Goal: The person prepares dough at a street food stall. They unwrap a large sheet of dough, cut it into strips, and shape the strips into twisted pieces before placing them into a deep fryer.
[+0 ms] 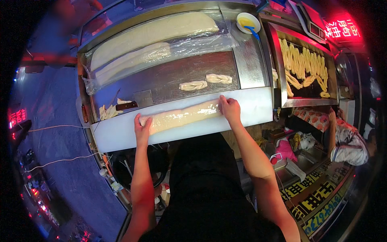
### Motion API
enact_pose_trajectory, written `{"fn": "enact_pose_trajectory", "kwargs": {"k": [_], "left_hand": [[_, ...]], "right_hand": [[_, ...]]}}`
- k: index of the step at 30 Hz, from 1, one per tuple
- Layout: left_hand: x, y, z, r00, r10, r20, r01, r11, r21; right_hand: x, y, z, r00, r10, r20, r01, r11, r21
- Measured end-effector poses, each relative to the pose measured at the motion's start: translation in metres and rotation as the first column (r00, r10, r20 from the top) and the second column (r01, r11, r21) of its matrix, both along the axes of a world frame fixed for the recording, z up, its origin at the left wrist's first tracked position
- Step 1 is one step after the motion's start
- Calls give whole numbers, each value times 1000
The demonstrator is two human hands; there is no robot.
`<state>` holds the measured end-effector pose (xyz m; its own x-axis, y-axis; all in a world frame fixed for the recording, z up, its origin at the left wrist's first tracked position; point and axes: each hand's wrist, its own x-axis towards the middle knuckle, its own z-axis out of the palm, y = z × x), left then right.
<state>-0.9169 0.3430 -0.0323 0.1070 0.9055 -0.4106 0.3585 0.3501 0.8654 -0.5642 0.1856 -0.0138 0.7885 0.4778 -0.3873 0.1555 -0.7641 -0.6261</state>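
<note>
A long flat strip of dough (184, 117), shiny on top, lies along a white cutting board (254, 110) in front of me. My left hand (142, 128) grips its left end between thumb and fingers. At the opposite end, my right hand (230, 109) holds the strip's edge. Two twisted dough pieces, one on the left (193, 85) and one on the right (219, 79), rest on the dark worktop just beyond the board. A wooden-handled cleaver (127, 105) lies near the board's far left edge, beside dough scraps (108, 112).
Large dough slabs (157, 36) lie under clear plastic film at the back. A white bowl (248, 23) of yellow liquid holds a blue brush or spoon. To the right, a metal-framed tray (282, 101) contains many fried dough twists (297, 62). Another person's arm (332, 130) shows at far right.
</note>
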Motion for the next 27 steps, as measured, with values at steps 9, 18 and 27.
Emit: {"fn": "enact_pose_trajectory", "kwargs": {"k": [9, 18, 27], "left_hand": [[10, -4, 19, 975, -133, -181, 169, 964, 203], [61, -34, 109, 964, -230, -135, 265, 891, 370], [0, 8, 94, 911, -297, -287, 355, 917, 179]], "right_hand": [[-33, -2, -11, 992, -117, -41, 117, 993, -13], [-37, 1, -10, 999, -15, 46, -4, 924, 382], [101, -90, 9, 992, -6, -128, 72, 849, 523]]}}
